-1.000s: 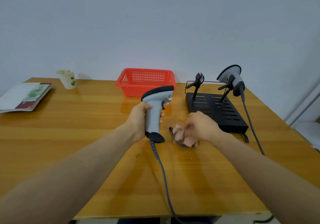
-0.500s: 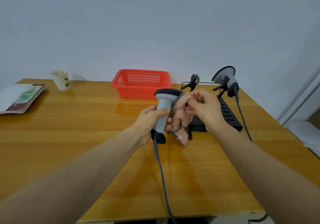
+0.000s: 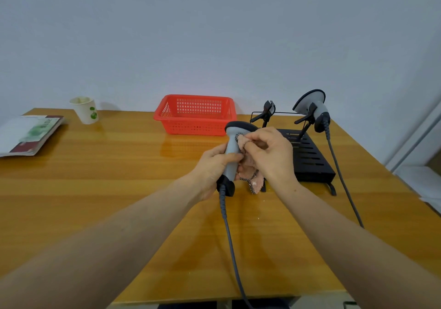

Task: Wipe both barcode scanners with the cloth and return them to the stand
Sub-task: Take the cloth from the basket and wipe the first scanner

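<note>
My left hand [image 3: 213, 169] grips the handle of a grey barcode scanner [image 3: 232, 151], held upright above the table with its dark head on top and its cable [image 3: 230, 237] trailing toward me. Against the scanner's right side my right hand [image 3: 270, 154] presses a pink cloth [image 3: 251, 173], whose lower end hangs down. A second grey scanner [image 3: 312, 104] rests on the right clip of the black stand [image 3: 310, 158]. The stand's left clip [image 3: 266, 111] holds nothing.
A red plastic basket [image 3: 195, 114] sits behind the hands near the wall. Far left are a paper cup [image 3: 84, 109] and a booklet [image 3: 28, 134]. The second scanner's cable [image 3: 341, 179] runs along the table's right side and over the front edge.
My right hand picked the cloth up off the table and brought it against the scanner. My left hand has turned the scanner and carried it a little right, toward the stand.
</note>
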`<state>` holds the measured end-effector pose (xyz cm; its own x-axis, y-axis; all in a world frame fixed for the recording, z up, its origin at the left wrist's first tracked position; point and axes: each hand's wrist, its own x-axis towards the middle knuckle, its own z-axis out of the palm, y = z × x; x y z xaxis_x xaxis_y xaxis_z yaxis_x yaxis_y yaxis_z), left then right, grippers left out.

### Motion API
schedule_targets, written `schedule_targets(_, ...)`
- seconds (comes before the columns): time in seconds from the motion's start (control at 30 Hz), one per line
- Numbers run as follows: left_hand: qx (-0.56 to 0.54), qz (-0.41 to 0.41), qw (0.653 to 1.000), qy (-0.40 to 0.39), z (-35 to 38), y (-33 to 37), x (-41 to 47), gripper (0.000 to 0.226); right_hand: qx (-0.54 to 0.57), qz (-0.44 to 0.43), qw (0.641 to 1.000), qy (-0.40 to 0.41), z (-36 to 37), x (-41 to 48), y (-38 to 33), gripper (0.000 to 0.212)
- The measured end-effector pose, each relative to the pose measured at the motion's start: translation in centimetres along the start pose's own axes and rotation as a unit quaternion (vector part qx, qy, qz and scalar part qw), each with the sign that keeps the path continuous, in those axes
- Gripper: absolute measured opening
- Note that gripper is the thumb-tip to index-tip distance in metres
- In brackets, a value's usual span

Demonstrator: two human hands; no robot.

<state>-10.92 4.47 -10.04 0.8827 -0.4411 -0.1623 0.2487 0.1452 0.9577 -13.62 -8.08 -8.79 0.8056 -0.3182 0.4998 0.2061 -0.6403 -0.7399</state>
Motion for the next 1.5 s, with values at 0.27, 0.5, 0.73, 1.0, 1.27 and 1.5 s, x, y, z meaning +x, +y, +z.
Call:
schedule_targets(0.27,-0.18,-0.086,0.979,-0.039,-0.3,1.0,-0.2,0.055,0.023,-0.028,0.993,-0.111,0.4,-0.5,-0.8,0.002)
schedule_targets(0.5,-0.177,-0.107,0.978,0.002,-0.5,1.3,0.2,0.04,-0.001,-0.057,0.979,-0.196,0.5,-1.8,-0.7,0.004)
schedule_targets(0.73,-0.179,-0.086,0.978,0.065,-0.6,0.7,0.9,0.047,-0.027,-0.092,0.978,-0.184,0.4,-2.8,-0.2,0.005)
schedule_targets(1.0,-0.203,-0.072,0.974,0.074,-0.6,0.2,1.3,0.039,-0.053,-0.08,0.972,-0.215,-0.5,-2.9,1.1,0.002)
schedule_targets(1.27,-0.186,-0.07,0.975,0.104,-1.1,0.5,2.0,0.054,-0.06,0.006,0.992,-0.112,-2.4,-2.5,1.3,0.005)
schedule_targets(1.5,-0.143,-0.091,0.974,0.149,0.5,1.3,2.6,0.075,0.068,-0.02,0.989,-0.127,-1.1,-3.5,-0.4,0.011)
